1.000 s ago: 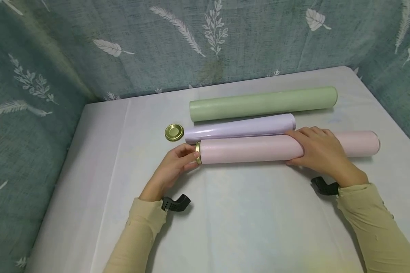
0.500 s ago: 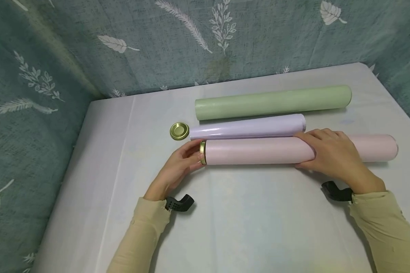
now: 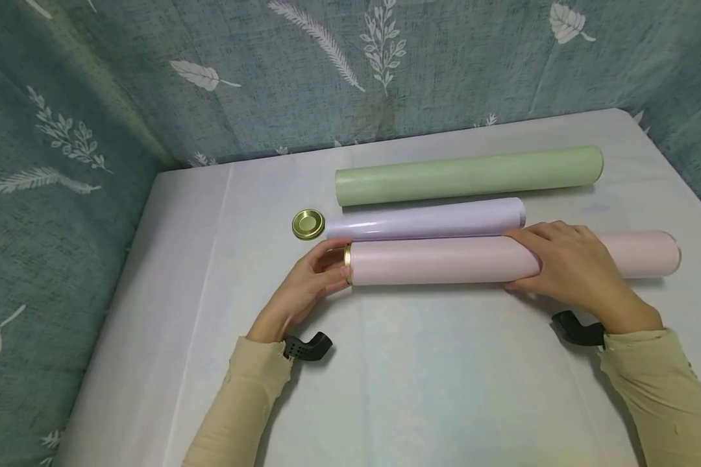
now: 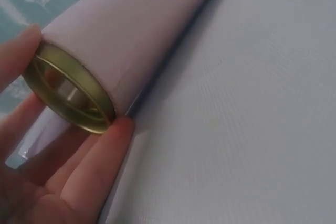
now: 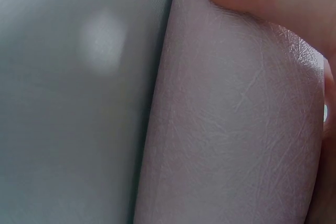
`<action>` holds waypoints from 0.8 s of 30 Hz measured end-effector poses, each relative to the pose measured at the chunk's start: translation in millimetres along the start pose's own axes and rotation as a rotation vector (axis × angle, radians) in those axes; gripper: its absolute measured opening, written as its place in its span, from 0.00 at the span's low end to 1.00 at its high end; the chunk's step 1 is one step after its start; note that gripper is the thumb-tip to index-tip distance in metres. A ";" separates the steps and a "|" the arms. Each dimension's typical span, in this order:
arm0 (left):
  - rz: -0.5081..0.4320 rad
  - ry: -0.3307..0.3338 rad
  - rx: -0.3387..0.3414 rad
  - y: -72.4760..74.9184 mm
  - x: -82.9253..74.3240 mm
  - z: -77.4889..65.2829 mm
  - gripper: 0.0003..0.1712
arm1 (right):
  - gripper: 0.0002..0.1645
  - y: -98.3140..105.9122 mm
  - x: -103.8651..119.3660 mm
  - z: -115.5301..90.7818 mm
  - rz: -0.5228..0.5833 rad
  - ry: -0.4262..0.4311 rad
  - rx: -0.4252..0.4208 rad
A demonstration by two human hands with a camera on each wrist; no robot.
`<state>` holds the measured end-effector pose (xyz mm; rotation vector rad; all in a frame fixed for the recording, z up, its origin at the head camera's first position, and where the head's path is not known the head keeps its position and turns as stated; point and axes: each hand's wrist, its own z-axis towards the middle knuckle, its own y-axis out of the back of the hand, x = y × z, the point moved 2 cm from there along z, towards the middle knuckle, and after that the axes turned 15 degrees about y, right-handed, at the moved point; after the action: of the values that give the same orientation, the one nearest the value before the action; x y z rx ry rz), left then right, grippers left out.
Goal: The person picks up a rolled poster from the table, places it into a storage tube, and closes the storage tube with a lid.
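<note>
A long pink tube (image 3: 432, 261) lies across the white table, with a gold metal lid (image 3: 347, 263) at its left end. My left hand (image 3: 306, 282) holds that lid by its rim, thumb on the near side and fingers on the far side. Close up in the left wrist view, the lid (image 4: 73, 87) sits against the tube's end, its recessed face towards the palm. Right of the tube's middle, my right hand (image 3: 572, 266) grips it from above. The right wrist view shows the tube's creased pink surface (image 5: 231, 124) under the thumb.
Just behind the pink tube lies a shorter lilac roll (image 3: 432, 219). Farther back is a long green tube (image 3: 467, 175). A second gold lid (image 3: 307, 224) rests flat beside the lilac roll's left end. A patterned green curtain (image 3: 280, 78) hangs behind the white table (image 3: 444, 376).
The whole scene has shifted slightly right in the head view. Both hands keep their hold, and the gold band showing at the pink tube's left end looks a little narrower.
</note>
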<state>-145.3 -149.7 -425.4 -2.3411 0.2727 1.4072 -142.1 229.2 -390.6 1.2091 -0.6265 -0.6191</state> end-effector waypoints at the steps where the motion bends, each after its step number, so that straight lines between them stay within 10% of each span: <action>1: 0.002 -0.001 -0.001 -0.1 0.6 0.1 0.30 | 0.46 0.0 0.2 -0.1 0.000 0.002 0.001; 24: 0.079 0.001 -0.060 1.2 2.1 0.1 0.31 | 0.47 2.4 3.9 2.6 -0.012 0.023 -0.007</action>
<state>-144.8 -150.7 -427.6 -2.4032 0.3310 1.4708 -141.1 225.3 -387.3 1.2120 -0.5979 -0.6161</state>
